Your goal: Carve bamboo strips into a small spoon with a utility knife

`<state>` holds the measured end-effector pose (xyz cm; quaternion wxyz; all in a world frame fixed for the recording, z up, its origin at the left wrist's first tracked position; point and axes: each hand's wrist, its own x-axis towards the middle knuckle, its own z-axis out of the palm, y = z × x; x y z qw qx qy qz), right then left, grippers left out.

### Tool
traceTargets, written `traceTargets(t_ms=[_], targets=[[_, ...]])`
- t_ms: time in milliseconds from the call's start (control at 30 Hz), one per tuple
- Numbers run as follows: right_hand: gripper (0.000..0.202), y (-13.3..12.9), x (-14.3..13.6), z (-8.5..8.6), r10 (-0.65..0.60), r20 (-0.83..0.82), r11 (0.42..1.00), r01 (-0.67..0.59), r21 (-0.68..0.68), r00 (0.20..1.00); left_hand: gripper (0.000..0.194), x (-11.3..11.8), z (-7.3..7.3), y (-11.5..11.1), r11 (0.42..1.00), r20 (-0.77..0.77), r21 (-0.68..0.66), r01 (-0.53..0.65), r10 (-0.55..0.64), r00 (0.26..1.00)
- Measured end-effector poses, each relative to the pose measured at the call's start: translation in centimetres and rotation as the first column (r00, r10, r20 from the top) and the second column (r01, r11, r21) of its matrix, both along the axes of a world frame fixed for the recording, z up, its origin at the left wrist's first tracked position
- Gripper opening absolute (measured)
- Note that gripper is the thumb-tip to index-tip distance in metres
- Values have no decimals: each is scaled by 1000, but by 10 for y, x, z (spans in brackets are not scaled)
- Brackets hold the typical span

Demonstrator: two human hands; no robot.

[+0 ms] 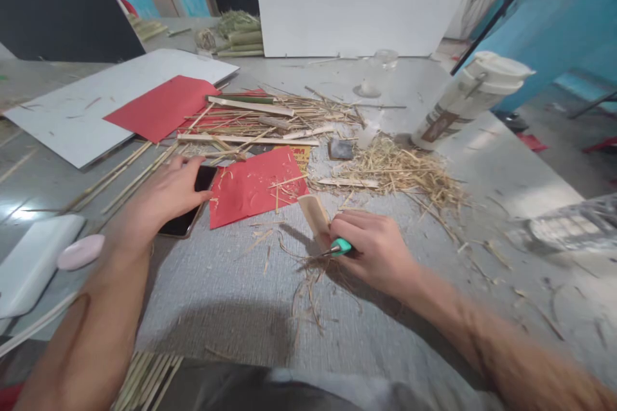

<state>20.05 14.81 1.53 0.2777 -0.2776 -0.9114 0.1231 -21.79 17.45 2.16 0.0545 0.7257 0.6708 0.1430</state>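
My right hand (369, 247) is closed round a knife with a green handle (341, 246) and a flat pale strip (315, 215) that sticks up from the fist. Its blade points left over thin shavings (312, 302) on the grey cloth. Over a dark phone (183, 221) is my left hand (178, 189), thumb and fingers apart, with nothing visible between them. Beside it lies a red sheet (255, 189) with curled shavings on it. A dark small block (340, 149) sits behind, near a yellow sandpaper piece (299, 155).
Thin sticks (299, 115) and a straw heap (405, 170) lie across the back. A white-lidded container (470, 103) and a clear bottle (578, 225) are at right. A white board (96, 99), white box (38, 263) and pink oval thing (81, 252) are at left.
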Motion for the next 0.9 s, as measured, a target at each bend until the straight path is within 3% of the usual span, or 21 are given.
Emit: traceTargets(t_ms=[133,333,433,500,533,567,600,633,667,733,833,900], targets=[[29,0,1,-1,8,-4,1000,-8,4,1000,69,12,7,-3,988,-194,-93,-123,104,976],[32,-1,2,-1,11,-6,1000,-11,-8,1000,71,4,5,-3,992,-62,-5,-126,126,990],[32,0,2,-2,17,-21,1000,-18,-10,1000,68,29,17,-5,987,-49,88,-135,140,989],[32,0,2,-2,14,-45,1000,-14,0,999,57,63,25,-10,973,60,228,-36,23,998],[32,0,1,-2,11,-59,1000,-10,6,998,56,82,27,-14,972,190,232,44,-90,978],[31,0,1,-3,9,-73,1000,-8,11,997,60,101,27,-19,964,366,214,155,-226,903],[31,0,1,-3,10,-81,1000,-9,16,997,65,118,25,-24,937,531,200,286,-349,773],[31,0,1,-3,12,-85,1000,-10,22,996,69,133,22,-29,901,628,211,378,-421,655],[31,0,0,-4,16,-82,999,-14,29,996,70,145,17,-34,870,656,216,444,-466,593],[32,0,-1,-4,30,-55,998,-28,50,998,52,160,9,-43,850,622,257,461,-510,594],[33,-1,-4,-5,63,1,995,-63,80,998,13,166,3,-50,855,532,343,388,-517,670],[33,-1,-5,-5,76,26,992,-78,96,997,8,166,3,-52,823,446,431,370,-551,705]])
